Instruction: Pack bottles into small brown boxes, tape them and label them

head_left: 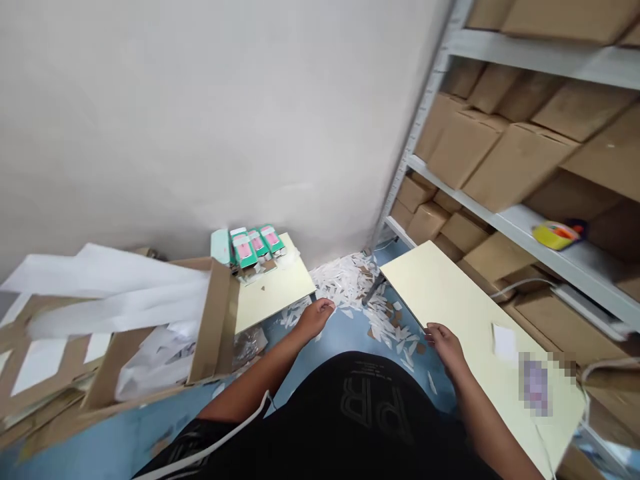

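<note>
My left hand [316,317] hangs over the floor beside the small left table [270,293]. Its fingers are curled in and closed toward the thumb; whether something small is between them I cannot make out. My right hand [445,343] is at the near edge of the long pale table [425,280]. Its fingers are loosely bent, a little apart, and hold nothing that I can see. A white slip of paper [504,343] lies on that table, right of the hand. Several green and pink boxes [255,245] stand at the back of the left table.
An open cardboard box [215,327] with white wrapping sheets [125,293] stands at the left. Paper scraps [350,280] litter the blue floor between the tables. Metal shelving [500,220] full of brown cartons [520,160] runs along the right, with a yellow item [553,235] on one shelf.
</note>
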`<action>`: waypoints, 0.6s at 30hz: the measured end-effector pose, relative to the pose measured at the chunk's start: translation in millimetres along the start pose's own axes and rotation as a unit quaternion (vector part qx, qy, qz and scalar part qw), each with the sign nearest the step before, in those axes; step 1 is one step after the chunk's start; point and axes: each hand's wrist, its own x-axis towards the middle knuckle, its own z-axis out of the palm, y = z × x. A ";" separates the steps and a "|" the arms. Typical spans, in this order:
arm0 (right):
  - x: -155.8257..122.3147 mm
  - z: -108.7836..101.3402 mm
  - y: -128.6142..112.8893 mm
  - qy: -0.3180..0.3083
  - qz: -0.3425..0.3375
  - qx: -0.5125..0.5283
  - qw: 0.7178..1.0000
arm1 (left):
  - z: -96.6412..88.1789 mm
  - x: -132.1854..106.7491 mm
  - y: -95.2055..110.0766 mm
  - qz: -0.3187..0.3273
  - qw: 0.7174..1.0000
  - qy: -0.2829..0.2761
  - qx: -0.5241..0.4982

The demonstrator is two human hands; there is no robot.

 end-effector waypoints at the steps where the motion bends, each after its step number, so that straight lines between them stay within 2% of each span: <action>1: 10.0 10.0 -8.1 -0.016 -0.002 -0.013 1.000 | -4.9 -1.4 -6.7 -0.012 1.000 0.012 -0.006; 5: 56.2 53.5 -36.8 -0.087 -0.021 -0.059 0.994 | -19.4 -2.5 -30.0 -0.046 0.996 0.065 -0.028; 8: 91.8 94.0 -56.9 -0.149 -0.044 -0.086 0.984 | -29.4 0.1 -38.6 -0.079 0.989 0.120 -0.027; 13: 144.1 162.9 -89.1 -0.266 -0.092 -0.138 0.950 | -39.8 7.4 -36.5 -0.140 0.971 0.191 -0.023; 18: 182.0 218.0 -114.1 -0.374 -0.116 -0.183 0.902 | -39.2 13.7 -27.7 -0.190 0.947 0.258 -0.005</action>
